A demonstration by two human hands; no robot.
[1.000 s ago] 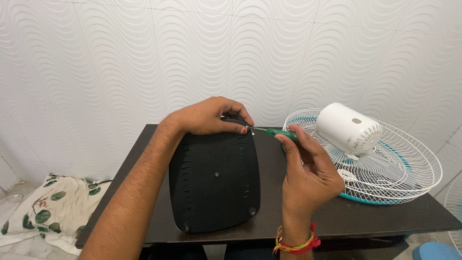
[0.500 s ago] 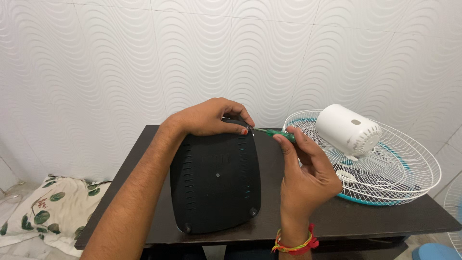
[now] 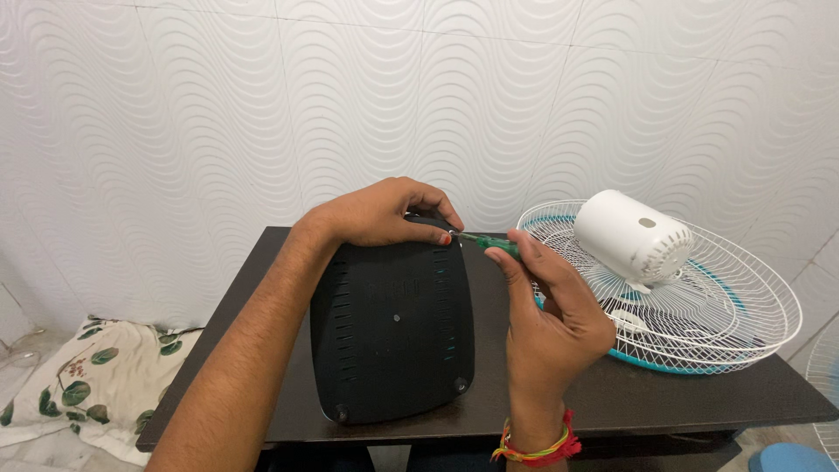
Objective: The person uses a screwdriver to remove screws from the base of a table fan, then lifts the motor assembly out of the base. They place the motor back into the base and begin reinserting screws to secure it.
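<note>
A black, rounded-rectangular plastic base plate (image 3: 391,328) with vent slots and corner screws stands tilted up on its lower edge near the front edge of the dark brown wooden counter (image 3: 629,393), left of the middle. My left hand (image 3: 380,212) drapes over its top edge, fingers (image 3: 437,206) curled down and clamped on the plate's upper right corner to steady it. A slim green-handled screwdriver (image 3: 483,239) lies almost level, its metal tip touching that same corner, right beside my left fingertips. My right hand (image 3: 552,319) holds the tool, its fingers pinched together on the green handle, with a red and yellow thread bracelet (image 3: 533,447) on that wrist.

I judge the main risk to be the tip slipping out of the screw head: it sits so close to my left fingertips that a skid could jab them or scratch the plastic. The plate rests only on its lower edge, so sideways pressure could push it over if my left grip loosens. A freed screw could roll off the counter.

Towards the right edge of the counter lies a white wire fan guard with a teal rim (image 3: 717,323), with a white cylindrical motor housing (image 3: 631,234) on it. A leaf-patterned cloth (image 3: 83,380) lies on the floor to the left. A white wavy-textured wall (image 3: 262,105) stands behind.
</note>
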